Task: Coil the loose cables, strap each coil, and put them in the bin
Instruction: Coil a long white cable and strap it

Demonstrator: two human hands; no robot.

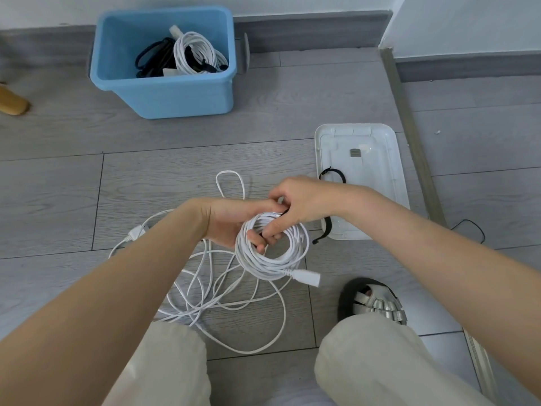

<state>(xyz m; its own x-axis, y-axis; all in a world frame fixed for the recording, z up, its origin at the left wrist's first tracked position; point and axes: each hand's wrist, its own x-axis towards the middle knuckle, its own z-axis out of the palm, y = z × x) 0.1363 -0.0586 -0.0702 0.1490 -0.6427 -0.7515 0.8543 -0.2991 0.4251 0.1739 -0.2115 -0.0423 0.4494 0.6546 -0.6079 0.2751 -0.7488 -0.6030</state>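
Head view: both hands met over a white coil (272, 253) held above the wood-pattern floor (175, 165). The left hand (234, 222) gripped the coil from the left, fingers curled through its centre and closed round the bundled turns. The right hand (295, 205) came in from the right at the top of the coil, fingers curled and pinching at a black strap (265, 235) that crossed the turns; how far the strap went round could not be told. A white plug (306, 277) stuck out from the lower right of the coil.

Below and to the left of the coil, a loose white cable (210, 297) lay tangled on the floor, with one loop reaching up past the hands and a white connector (135, 232) at its left end.

The blue bin (164, 92) stood near the wall, well apart from the hands. It held a white coil (194, 52) and a black coil (152, 58), lying side by side.

A white tray (389, 159) lay on the floor just right of the hands. One looped black strap (333, 174) rested in it; a second strap (325, 231) hung over its near edge.

A sandalled foot (377, 303) and two knees in pale trousers showed at the bottom.
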